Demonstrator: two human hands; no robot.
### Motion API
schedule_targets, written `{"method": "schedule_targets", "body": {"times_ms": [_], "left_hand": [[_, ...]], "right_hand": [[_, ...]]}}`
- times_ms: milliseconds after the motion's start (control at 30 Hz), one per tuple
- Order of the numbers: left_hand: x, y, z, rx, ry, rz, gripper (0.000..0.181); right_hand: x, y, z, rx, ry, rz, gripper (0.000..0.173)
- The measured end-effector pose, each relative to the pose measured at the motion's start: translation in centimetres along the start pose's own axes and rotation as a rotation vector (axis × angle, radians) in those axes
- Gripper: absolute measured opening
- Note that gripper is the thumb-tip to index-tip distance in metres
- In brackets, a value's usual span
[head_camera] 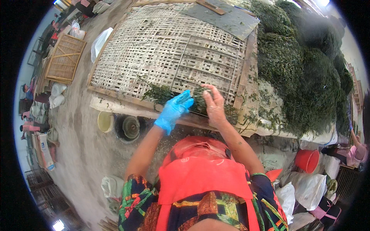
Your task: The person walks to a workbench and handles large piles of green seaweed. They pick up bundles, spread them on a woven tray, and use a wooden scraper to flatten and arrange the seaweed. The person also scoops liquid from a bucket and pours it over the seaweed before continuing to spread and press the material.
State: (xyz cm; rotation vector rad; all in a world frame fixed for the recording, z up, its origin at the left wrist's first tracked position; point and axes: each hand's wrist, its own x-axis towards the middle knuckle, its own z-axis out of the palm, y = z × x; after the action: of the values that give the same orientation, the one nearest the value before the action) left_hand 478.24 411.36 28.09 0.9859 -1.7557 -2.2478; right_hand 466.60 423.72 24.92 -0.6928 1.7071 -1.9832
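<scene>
My left hand (pixel 175 110), in a thin blue glove, reaches over the near edge of a woven bamboo tray (pixel 138 52). Its fingertips come up beside a clump of dark-green leafy shreds (pixel 199 99); whether they touch it is unclear. On the other side, my bare right hand (pixel 214 105) has its fingers around that clump, slightly blurred. A looser heap of green shreds (pixel 159 94) lies left of my gloved hand on the tray's near edge. Just beyond both hands, a thin metal frame with crossbars (pixel 209 57) rests on the weave.
A grey board (pixel 222 18) with a wooden strip (pixel 211 6) covers the tray's far right corner. Large green mounds (pixel 306 75) rise at right. Below the near edge stand a dark basin (pixel 127 128) and a yellowish bucket (pixel 105 121); a red bucket (pixel 307 161) is at right, near another person (pixel 354 151).
</scene>
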Motion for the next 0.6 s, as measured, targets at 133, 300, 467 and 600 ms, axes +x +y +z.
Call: {"method": "schedule_targets", "body": {"times_ms": [133, 300, 467, 600], "left_hand": [[1.8, -1.1, -0.5, -0.194, -0.100, -0.162, 0.039], [4.0, -3.6, -2.4, 0.015, -0.067, 0.051, 0.026], [5.1, -4.7, -4.0, 0.562, 0.056, 0.360, 0.042], [5.2, -4.8, -5.2, 0.838, 0.068, 0.506, 0.049]], "right_hand": [[0.0, 1.4, 3.0, -0.020, -0.038, -0.089, 0.024], [-0.7, 2.1, 2.1, -0.269, -0.130, -0.197, 0.030], [-1.6, 1.5, -0.4, -0.667, -0.244, -0.334, 0.034], [-3.0, 1.2, -2.0, -0.840, -0.265, -0.295, 0.034]]}}
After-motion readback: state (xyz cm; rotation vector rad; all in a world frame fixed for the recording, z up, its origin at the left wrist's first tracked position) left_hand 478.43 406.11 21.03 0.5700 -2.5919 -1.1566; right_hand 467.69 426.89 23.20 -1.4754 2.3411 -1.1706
